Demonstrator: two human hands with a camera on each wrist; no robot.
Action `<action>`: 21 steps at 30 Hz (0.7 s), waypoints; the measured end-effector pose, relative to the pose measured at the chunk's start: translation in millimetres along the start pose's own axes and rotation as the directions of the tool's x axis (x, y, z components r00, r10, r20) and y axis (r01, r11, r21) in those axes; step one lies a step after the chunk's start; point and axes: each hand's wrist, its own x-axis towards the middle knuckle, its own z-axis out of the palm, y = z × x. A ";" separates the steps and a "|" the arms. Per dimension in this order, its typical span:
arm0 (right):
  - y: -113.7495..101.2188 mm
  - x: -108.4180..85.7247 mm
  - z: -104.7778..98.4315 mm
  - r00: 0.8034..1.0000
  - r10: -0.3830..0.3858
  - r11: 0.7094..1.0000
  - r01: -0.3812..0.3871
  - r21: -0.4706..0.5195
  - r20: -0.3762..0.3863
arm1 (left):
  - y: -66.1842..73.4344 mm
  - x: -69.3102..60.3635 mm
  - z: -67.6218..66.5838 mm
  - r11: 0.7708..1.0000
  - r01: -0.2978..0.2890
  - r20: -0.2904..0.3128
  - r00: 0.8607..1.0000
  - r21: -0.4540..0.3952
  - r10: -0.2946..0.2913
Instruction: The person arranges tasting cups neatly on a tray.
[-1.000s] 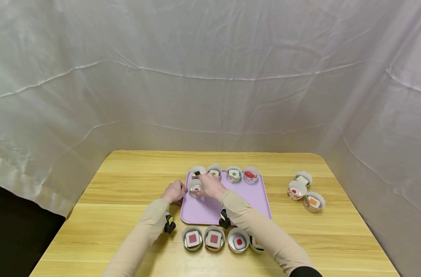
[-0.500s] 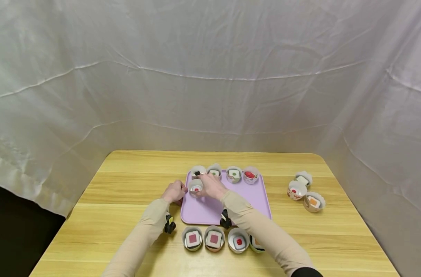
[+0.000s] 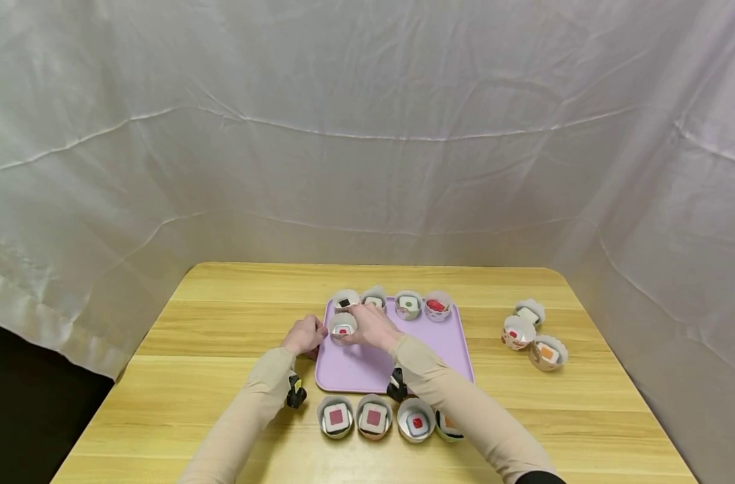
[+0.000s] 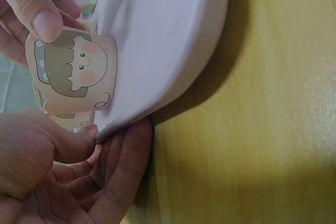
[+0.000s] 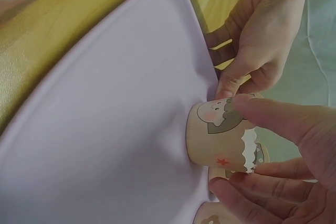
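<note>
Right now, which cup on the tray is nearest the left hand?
The red-centred cup, between the left hand and right hand; the other four cups line the far edge of the tray.

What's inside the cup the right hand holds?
Inside the cup, the head view shows a white piece with a red centre. What lies beneath that piece is covered and cannot be seen.

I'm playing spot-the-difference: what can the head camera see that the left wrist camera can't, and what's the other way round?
Only the head view shows the four cups in front of the tray, the three cups off to the right, and the red-centred piece inside the held cup. Only the left wrist view shows the big cartoon face on that cup's side. Both show the left hand at the tray's edge, the right hand holding the cup, and the table.
</note>
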 end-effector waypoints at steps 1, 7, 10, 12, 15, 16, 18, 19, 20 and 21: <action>0.7 -0.4 0.0 1.000 -0.010 1.000 0.010 0.005 -0.001 | 0.1 -0.1 -0.1 1.000 -0.002 0.000 1.000 0.000 0.002; 2.3 -5.8 -3.7 1.000 -0.017 0.999 0.017 0.050 0.003 | 0.9 -0.8 -0.7 1.000 0.008 0.010 1.000 -0.013 -0.008; 2.7 -9.4 -6.0 1.000 -0.017 0.998 0.017 0.068 0.003 | 1.6 -1.3 -1.0 1.000 0.013 0.013 1.000 -0.018 -0.012; 3.2 -11.5 -7.1 1.000 -0.025 0.996 0.024 0.084 0.001 | 1.7 -1.3 -1.0 1.000 0.012 0.013 1.000 -0.022 -0.012; 4.7 -14.4 -7.9 0.999 -0.048 0.992 0.048 0.117 0.004 | 1.1 -0.8 -0.6 1.000 0.007 0.010 1.000 -0.020 -0.007; 5.3 -15.5 -8.2 0.998 -0.058 0.990 0.057 0.126 0.005 | 0.8 -0.5 -0.4 1.000 0.006 0.008 1.000 -0.019 -0.006; 6.5 -18.4 -8.8 0.998 -0.065 0.987 0.064 0.147 0.002 | 0.3 0.0 -0.2 1.000 0.005 0.007 1.000 -0.019 -0.005; 7.1 -19.9 -9.3 0.998 -0.060 0.986 0.060 0.157 -0.001 | -0.1 0.3 -0.1 1.000 0.006 0.006 1.000 -0.017 -0.005; 7.3 -21.5 -10.1 0.999 -0.051 0.984 0.050 0.169 0.000 | -0.3 0.5 0.0 1.000 0.005 0.005 1.000 -0.015 -0.005; 7.7 -23.0 -11.0 0.999 -0.036 0.983 0.036 0.182 0.000 | -0.3 0.3 -0.1 1.000 0.006 0.004 1.000 -0.014 -0.006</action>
